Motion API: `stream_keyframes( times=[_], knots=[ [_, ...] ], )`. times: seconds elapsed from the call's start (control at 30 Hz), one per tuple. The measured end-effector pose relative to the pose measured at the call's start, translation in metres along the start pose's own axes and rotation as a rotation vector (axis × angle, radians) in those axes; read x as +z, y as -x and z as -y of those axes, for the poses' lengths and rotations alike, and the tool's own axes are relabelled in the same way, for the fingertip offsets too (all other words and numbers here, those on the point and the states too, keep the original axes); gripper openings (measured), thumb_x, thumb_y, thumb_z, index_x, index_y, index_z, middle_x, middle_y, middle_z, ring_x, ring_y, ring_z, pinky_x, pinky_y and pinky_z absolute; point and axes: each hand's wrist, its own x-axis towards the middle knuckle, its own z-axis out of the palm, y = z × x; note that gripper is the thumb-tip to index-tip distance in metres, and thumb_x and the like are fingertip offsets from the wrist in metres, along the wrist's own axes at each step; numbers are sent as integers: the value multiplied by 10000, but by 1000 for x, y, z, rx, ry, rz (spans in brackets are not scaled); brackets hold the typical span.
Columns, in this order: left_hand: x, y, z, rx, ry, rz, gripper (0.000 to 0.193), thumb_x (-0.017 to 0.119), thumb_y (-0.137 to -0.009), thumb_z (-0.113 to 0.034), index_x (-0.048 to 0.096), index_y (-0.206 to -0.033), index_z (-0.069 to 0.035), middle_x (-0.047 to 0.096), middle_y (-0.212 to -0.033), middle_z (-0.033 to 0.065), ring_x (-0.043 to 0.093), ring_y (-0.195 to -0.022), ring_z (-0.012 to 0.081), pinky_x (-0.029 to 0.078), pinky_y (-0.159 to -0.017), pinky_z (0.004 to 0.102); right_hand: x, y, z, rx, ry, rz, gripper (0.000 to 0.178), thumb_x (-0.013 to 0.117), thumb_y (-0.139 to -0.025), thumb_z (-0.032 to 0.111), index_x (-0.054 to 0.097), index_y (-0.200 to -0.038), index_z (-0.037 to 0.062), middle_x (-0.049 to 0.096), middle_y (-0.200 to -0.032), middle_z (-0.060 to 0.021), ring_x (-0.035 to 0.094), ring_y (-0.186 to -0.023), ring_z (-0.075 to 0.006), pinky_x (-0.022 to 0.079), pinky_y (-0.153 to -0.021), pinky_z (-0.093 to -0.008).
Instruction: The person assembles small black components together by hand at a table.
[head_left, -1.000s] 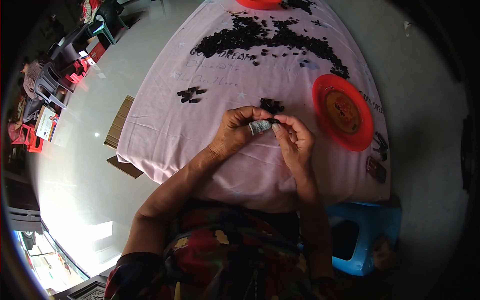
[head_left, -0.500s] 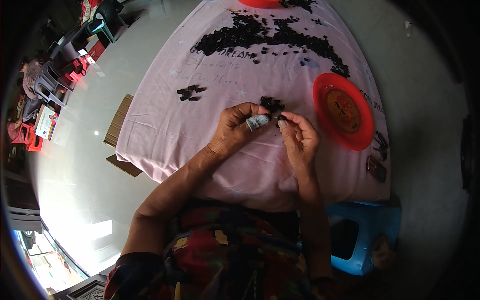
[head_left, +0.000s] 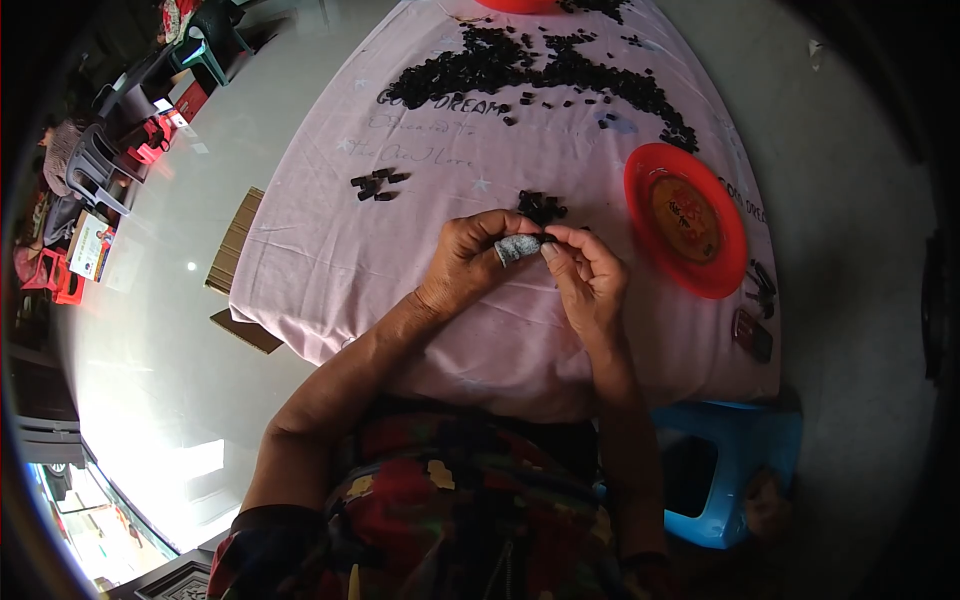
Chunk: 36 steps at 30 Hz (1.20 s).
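Observation:
My left hand (head_left: pixel 468 255) is closed in a pinch, with a grey-white cover on its thumb. Between its fingertips is a small black piece (head_left: pixel 544 237), mostly hidden by the fingers. My right hand (head_left: pixel 590 280) pinches at the same spot, its fingertips meeting those of the left. Just beyond the fingers lies a small heap of black pieces (head_left: pixel 540 205). A few more short black cylindrical pieces (head_left: pixel 378 185) lie farther left on the pink cloth (head_left: pixel 330 240).
A large spread of black pieces (head_left: pixel 480 68) covers the far part of the table. To the right sit a red plate (head_left: pixel 640 215), a dark red box (head_left: pixel 752 336) and a dark tool (head_left: pixel 763 290). A blue stool (head_left: pixel 730 500) stands at lower right; cardboard (head_left: pixel 236 245) lies left.
My right hand has moved left, closing the small gap to my left hand. The dark piece in its fingers has met the one at my left fingertips.

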Motion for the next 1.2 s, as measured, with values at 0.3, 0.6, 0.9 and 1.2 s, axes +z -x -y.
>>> stream_keyframes(
  times=[0.3, 0.6, 0.9, 1.2],
  knots=[
    [1, -1, -1, 23, -36, -16, 117, 652, -945, -40, 682, -1042, 18, 692, -978, 25, 611, -914, 75, 500, -835, 227, 0, 0, 6, 27, -29, 8, 214, 660, -934, -14, 632, -1137, -74, 656, -953, -51, 613, -868, -69, 505, -757, -190],
    [3, 1, -6, -34, 74, -41, 123, 678, -938, -78, 687, -1025, 8, 688, -944, 18, 612, -884, 72, 515, -796, 228, 1, 0, 4, 10, -25, -44, 214, 694, -924, 42, 664, -1124, -28, 646, -906, 5, 554, -760, -29, 442, -668, -166],
    [0, 1, -2, -42, 74, -36, 124, 678, -937, -83, 675, -1031, -3, 682, -986, 19, 608, -918, 77, 502, -839, 239, 4, -2, 6, -25, -1, -53, 216, 688, -945, 112, 671, -1110, -26, 655, -844, -10, 572, -728, -47, 474, -667, -197],
    [2, -1, 5, 127, -150, -65, 126, 679, -931, -96, 672, -1004, 6, 706, -883, 46, 621, -829, 88, 506, -770, 249, 1, -1, 1, 53, 69, -82, 187, 676, -959, 149, 683, -1027, -24, 668, -824, -28, 594, -738, -59, 485, -676, -208]
  ],
)
